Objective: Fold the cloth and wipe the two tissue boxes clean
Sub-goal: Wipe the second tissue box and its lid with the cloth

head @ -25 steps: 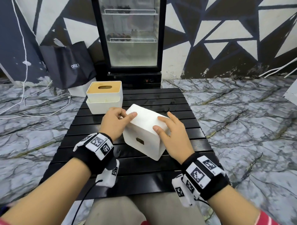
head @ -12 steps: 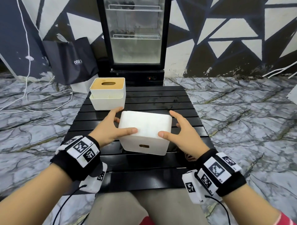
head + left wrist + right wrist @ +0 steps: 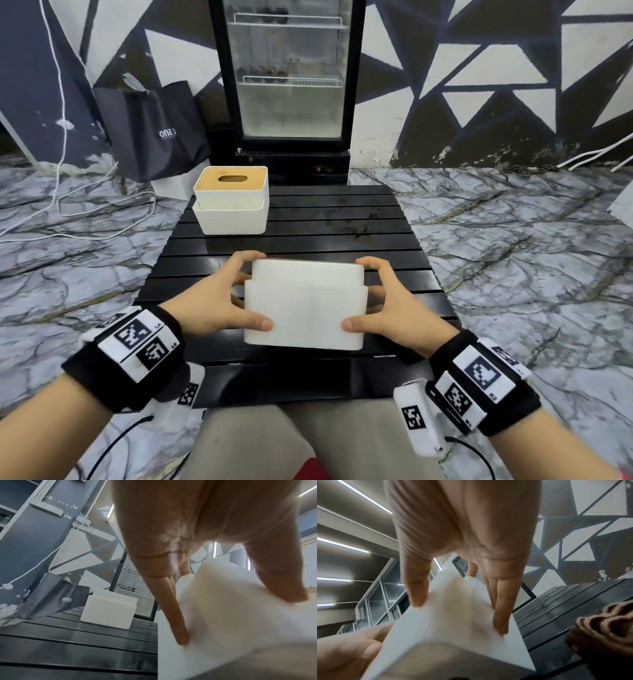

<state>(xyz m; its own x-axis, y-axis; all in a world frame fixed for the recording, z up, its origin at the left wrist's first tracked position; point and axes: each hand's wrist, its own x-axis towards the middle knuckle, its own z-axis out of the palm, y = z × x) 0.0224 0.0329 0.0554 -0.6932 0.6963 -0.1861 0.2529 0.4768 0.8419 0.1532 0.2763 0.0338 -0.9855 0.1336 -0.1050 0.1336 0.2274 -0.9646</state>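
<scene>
Head view: both hands — left hand [image 3: 219,301] and right hand [image 3: 394,305] — clasp the white rectangular plastic tissue box [image 3: 305,305] between thumbs and curled fingers [image 3: 500,615].

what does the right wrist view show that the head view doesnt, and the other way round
Only the right wrist view shows a brown cloth lying on the table beside the held box, plus ceiling light strips. Only the head view shows the second tissue box with a wooden lid, the glass-door fridge and the dark bag. Both show the white tissue box gripped between the left hand and right hand over the black slatted table.
</scene>
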